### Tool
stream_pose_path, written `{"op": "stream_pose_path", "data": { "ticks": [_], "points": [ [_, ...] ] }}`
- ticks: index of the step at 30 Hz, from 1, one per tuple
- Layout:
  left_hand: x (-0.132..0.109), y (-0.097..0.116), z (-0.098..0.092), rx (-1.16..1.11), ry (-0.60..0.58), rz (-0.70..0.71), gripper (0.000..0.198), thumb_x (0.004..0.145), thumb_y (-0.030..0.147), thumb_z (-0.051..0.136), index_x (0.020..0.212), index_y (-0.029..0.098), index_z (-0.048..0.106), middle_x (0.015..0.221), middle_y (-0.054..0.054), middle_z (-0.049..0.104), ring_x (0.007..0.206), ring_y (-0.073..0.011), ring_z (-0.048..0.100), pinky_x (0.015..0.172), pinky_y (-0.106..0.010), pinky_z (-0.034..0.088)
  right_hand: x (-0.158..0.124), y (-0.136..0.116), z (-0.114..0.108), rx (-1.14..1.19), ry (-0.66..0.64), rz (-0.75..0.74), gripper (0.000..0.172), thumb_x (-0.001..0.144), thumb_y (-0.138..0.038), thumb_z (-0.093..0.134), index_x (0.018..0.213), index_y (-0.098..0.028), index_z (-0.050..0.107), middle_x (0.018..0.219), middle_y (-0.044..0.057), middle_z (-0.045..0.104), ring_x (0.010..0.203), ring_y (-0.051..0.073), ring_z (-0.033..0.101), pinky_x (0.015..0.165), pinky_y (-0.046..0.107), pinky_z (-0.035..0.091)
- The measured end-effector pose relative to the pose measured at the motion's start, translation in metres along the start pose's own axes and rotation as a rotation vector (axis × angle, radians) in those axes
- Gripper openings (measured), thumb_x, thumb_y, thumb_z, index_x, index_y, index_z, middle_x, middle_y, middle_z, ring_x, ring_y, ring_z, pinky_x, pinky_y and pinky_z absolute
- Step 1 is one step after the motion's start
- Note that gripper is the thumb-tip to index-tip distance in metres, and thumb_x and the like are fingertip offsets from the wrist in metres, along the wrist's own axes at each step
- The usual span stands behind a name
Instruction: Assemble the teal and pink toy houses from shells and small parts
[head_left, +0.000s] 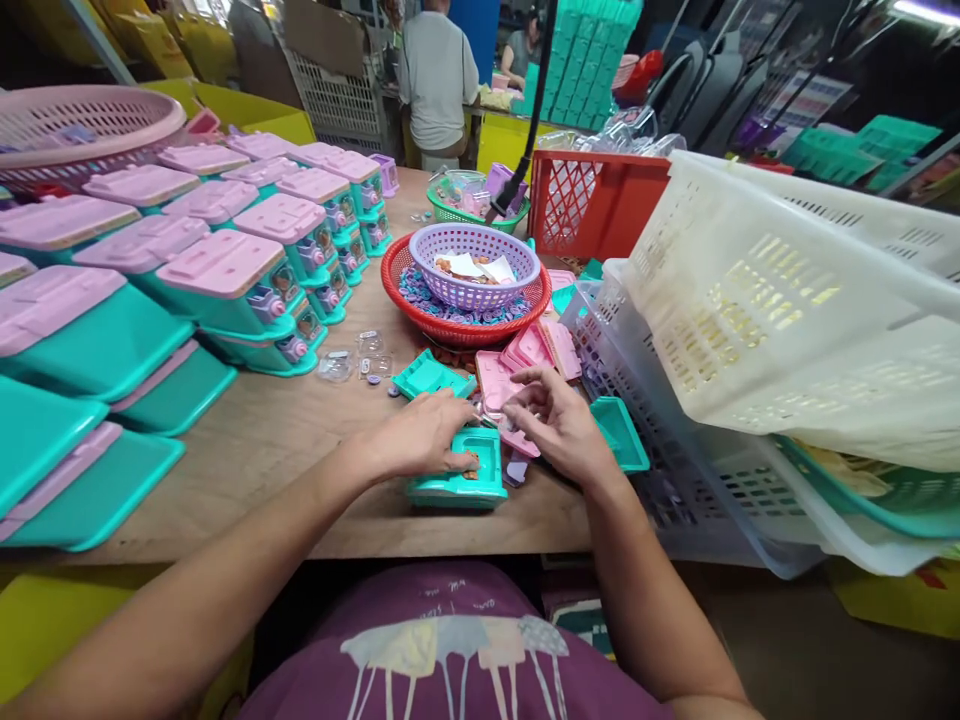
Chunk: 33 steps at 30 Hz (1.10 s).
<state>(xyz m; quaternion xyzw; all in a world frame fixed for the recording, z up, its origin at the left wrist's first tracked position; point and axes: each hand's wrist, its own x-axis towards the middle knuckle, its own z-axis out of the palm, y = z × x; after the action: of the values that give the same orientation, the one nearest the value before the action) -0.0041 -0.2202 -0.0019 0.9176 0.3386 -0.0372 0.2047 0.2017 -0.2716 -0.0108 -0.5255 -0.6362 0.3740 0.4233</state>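
A small teal plastic box [486,462] with a recessed face lies at the table's front edge. My left hand [420,432] bends over it, fingers across its far side and thumb pressed on a small orange-brown piece [471,466] in the recess. To the right, my right hand [561,425] is raised above pink plastic lids [495,380], thumb and fingers drawn together; a small, see-through-looking thing at the fingertips is too unclear to name. Another teal part [433,374] lies just beyond my left hand. A teal tray [619,434] sits beside my right wrist.
Stacked teal boxes with pink lids [225,264] fill the left side. Clear plastic pieces [335,365] lie mid-table. A purple basket [475,240] sits in a red basket [394,290]. White crates [750,310] crowd the right. A person [438,80] sits in the background.
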Motion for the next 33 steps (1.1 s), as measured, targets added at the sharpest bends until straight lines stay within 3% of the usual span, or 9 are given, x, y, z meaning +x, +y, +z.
{"op": "stream_pose_path", "data": {
  "ticks": [3,8,13,17,19,24,27,33],
  "points": [
    [-0.017,-0.004,0.003,-0.030,0.054,-0.080,0.037,0.083,0.042,0.066,0.109,0.016,0.062,0.109,-0.011,0.064,0.109,-0.0306,0.058,0.095,-0.042,0.047,-0.006,0.005,0.013,0.126,-0.046,0.070,0.028,0.088,-0.034,0.063,0.110,-0.020,0.053,0.081,-0.001,0.060,0.069,0.012,0.059,0.059,0.023,0.047],
    [-0.040,-0.009,0.008,-0.165,0.204,-0.194,0.042,0.084,0.047,0.064,0.114,0.018,0.060,0.118,-0.011,0.064,0.114,-0.0284,0.058,0.100,-0.041,0.045,-0.008,0.010,0.029,0.150,-0.058,0.054,0.031,0.089,-0.035,0.063,0.115,-0.020,0.055,0.085,0.000,0.060,0.075,0.012,0.059,0.061,0.022,0.048],
    [-0.060,-0.014,0.009,-0.359,0.244,-0.325,0.034,0.086,0.044,0.059,0.111,0.020,0.064,0.103,-0.006,0.070,0.097,-0.0231,0.065,0.083,-0.031,0.049,-0.012,0.008,0.047,0.001,-0.004,-0.032,0.032,0.091,-0.033,0.060,0.121,-0.021,0.056,0.092,0.003,0.060,0.076,0.014,0.057,0.064,0.025,0.050],
    [-0.069,-0.019,0.016,-0.510,0.263,-0.376,0.031,0.084,0.038,0.059,0.107,0.019,0.066,0.089,-0.002,0.071,0.082,-0.0181,0.064,0.069,-0.024,0.046,-0.014,0.004,0.057,-0.191,-0.097,-0.114,0.013,0.095,-0.031,0.055,0.099,-0.020,0.060,0.088,0.003,0.061,0.073,0.014,0.056,0.064,0.027,0.047],
    [-0.071,-0.020,0.021,-0.562,0.280,-0.368,0.028,0.083,0.040,0.060,0.101,0.020,0.067,0.086,-0.001,0.071,0.079,-0.0172,0.064,0.069,-0.024,0.045,-0.015,0.003,0.057,-0.242,-0.096,-0.131,0.014,0.096,-0.031,0.052,0.088,-0.020,0.056,0.082,0.002,0.058,0.071,0.014,0.054,0.063,0.027,0.044],
    [-0.071,-0.018,0.020,-0.598,0.174,-0.320,0.025,0.081,0.045,0.060,0.079,0.021,0.068,0.080,0.000,0.072,0.077,-0.0177,0.066,0.067,-0.024,0.043,-0.016,-0.001,0.059,-0.292,-0.063,-0.151,0.015,0.099,-0.028,0.046,0.088,-0.021,0.052,0.076,-0.001,0.052,0.066,0.013,0.050,0.062,0.026,0.040],
    [-0.069,-0.013,0.015,-0.567,0.105,-0.354,0.022,0.080,0.041,0.059,0.077,0.022,0.069,0.075,0.000,0.072,0.071,-0.0180,0.065,0.061,-0.024,0.041,-0.017,-0.001,0.064,-0.350,-0.064,-0.208,0.013,0.100,-0.025,0.043,0.092,-0.021,0.052,0.079,0.001,0.053,0.070,0.015,0.052,0.065,0.027,0.042],
    [-0.067,-0.006,0.014,-0.469,0.118,-0.459,0.024,0.077,0.045,0.062,0.080,0.022,0.066,0.078,-0.004,0.071,0.074,-0.0223,0.066,0.061,-0.027,0.040,-0.021,0.003,0.070,-0.459,-0.065,-0.257,0.013,0.100,-0.022,0.039,0.096,-0.021,0.051,0.083,0.004,0.054,0.075,0.018,0.054,0.066,0.030,0.043]
  ]
}}
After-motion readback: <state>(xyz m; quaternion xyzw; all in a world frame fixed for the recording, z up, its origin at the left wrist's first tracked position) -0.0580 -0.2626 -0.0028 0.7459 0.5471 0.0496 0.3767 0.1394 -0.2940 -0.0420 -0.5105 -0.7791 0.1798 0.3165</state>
